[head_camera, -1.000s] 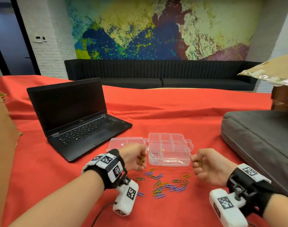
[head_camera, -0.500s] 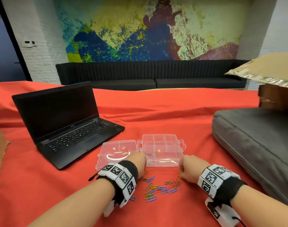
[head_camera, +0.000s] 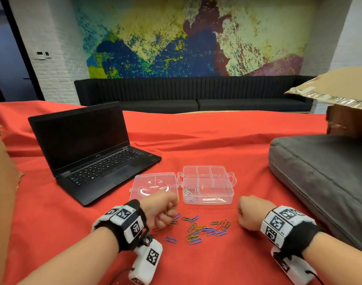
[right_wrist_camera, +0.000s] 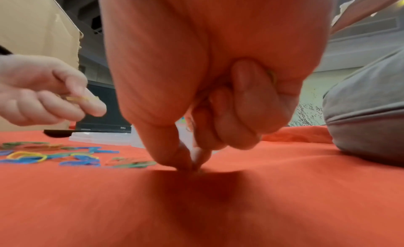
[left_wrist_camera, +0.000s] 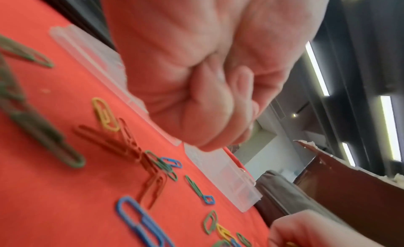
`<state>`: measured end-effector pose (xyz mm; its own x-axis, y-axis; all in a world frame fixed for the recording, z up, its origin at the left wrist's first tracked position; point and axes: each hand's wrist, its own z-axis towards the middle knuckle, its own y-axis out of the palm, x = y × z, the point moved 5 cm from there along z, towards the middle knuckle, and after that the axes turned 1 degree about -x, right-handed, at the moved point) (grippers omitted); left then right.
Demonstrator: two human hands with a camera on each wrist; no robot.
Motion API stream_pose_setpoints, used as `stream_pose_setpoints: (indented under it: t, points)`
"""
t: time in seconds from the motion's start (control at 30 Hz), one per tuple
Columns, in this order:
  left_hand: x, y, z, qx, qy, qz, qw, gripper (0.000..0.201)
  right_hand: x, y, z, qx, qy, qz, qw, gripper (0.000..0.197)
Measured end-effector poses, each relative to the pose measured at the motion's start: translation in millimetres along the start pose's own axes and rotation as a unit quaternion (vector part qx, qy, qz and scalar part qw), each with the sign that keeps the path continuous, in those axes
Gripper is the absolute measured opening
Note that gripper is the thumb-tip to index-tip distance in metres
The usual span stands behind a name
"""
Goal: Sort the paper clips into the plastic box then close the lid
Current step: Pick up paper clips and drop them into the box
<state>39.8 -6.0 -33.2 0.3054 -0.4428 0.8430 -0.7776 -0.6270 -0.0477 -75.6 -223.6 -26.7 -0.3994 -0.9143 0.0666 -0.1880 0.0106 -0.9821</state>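
A clear plastic box (head_camera: 221,194) stands open on the red cloth, its lid (head_camera: 147,182) lying flat to its left. Silver clips (head_camera: 189,195) fill the box's front-left compartment. Coloured paper clips (head_camera: 200,230) are scattered in front of it. My left hand (head_camera: 172,212) hovers curled over the left end of the pile, pinching a yellow clip (right_wrist_camera: 80,98). At the pile's right end, my right hand (head_camera: 240,220) presses thumb and forefinger (right_wrist_camera: 174,157) down on the cloth at a yellow clip (head_camera: 236,220). A yellow glint (right_wrist_camera: 271,76) shows under its curled fingers.
An open black laptop (head_camera: 93,157) stands to the left behind the box. A grey cushion (head_camera: 320,177) fills the right side, with a cardboard box (head_camera: 348,112) beyond it. Brown cardboard (head_camera: 1,192) borders the left edge.
Both hands have dropped from beside the box down to the clip pile. The right hand now has its fingertips on the cloth.
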Motion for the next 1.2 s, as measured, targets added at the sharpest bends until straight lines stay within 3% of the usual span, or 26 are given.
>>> stream_pose_setpoints:
  t: [0.13,0.4,0.53,0.63,0.7,0.73,0.77,0.83,0.87,0.9,0.93,0.97,1.0,1.03,1.07,1.1,1.13,1.17,1.2]
  points:
    - [-2.9,5.3,-16.2,-0.041,0.016,-0.134,0.990,0.014,-6.8,4.5,-3.1,-0.014,0.001,-0.018,1.000,0.033]
    - [11.4,30.1,-24.9,-0.111,0.073,-0.206,0.969,0.017,-4.8,2.2,-7.2,-0.016,0.007,-0.015,1.000,0.032]
    - [14.1,34.5,-22.6,-0.108,0.098,-0.228,0.963,0.016,-6.4,5.4,-16.6,-0.046,0.006,0.030,0.998,0.020]
    - [14.5,31.7,-21.6,-0.088,0.107,-0.229,0.964,0.018,-8.8,5.9,-20.6,-0.080,-0.008,0.048,0.996,0.031]
    - [15.6,28.2,-22.6,-0.083,0.114,-0.237,0.961,0.022,-13.9,3.5,-23.9,-0.135,-0.019,0.156,0.978,0.025]
    - [16.5,26.7,-23.7,-0.084,0.118,-0.245,0.959,0.022,-17.0,4.2,-25.8,-0.178,-0.014,0.284,0.942,0.020]
    - [17.3,25.2,-25.1,-0.087,0.123,-0.254,0.955,0.021,-19.6,4.1,-27.9,-0.215,0.002,0.436,0.874,0.016]
    - [18.4,21.5,-26.9,-0.088,0.131,-0.272,0.949,0.019,-24.2,-1.5,-28.3,-0.241,0.009,0.672,0.700,0.016]
    - [18.0,19.3,-27.0,-0.086,0.131,-0.281,0.947,0.018,-24.8,-5.3,-28.3,-0.243,0.002,0.738,0.629,0.017]
    - [17.4,17.4,-26.8,-0.082,0.129,-0.287,0.946,0.017,-25.7,-7.6,-26.9,-0.246,-0.007,0.778,0.578,0.018]
    - [15.7,15.9,-25.4,-0.073,0.123,-0.286,0.948,0.017,-26.8,-9.3,-26.3,-0.245,-0.015,0.799,0.549,0.019]
    - [13.4,15.1,-23.1,-0.057,0.111,-0.273,0.954,0.018,-29.0,-7.9,-24.3,-0.245,-0.016,0.805,0.540,0.020]
    - [10.0,15.2,-20.1,-0.032,0.094,-0.239,0.966,0.020,-32.9,-6.5,-24.0,-0.250,-0.010,0.798,0.549,0.020]
    - [6.5,15.9,-17.5,0.003,0.077,-0.176,0.981,0.022,-36.9,-4.3,-23.6,-0.250,-0.008,0.769,0.588,0.020]
    - [4.1,17.0,-16.3,0.046,0.067,-0.078,0.994,0.023,-40.6,-1.9,-23.1,-0.237,-0.012,0.711,0.662,0.022]
    - [3.4,18.7,-16.6,0.086,0.065,0.048,0.993,0.023,-43.4,-0.6,-22.7,-0.210,-0.028,0.615,0.760,0.025]
    - [3.6,20.8,-16.3,0.117,0.078,0.181,0.973,0.021,-46.3,-1.1,-22.0,-0.173,-0.056,0.493,0.851,0.029]
    - [4.5,25.2,-16.0,0.127,0.102,0.301,0.940,0.018,-51.3,-2.5,-22.0,-0.136,-0.099,0.370,0.914,0.033]
    - [4.1,30.8,-15.6,0.118,0.124,0.390,0.905,0.015,-57.0,-3.9,-23.9,-0.108,-0.149,0.264,0.947,0.037]
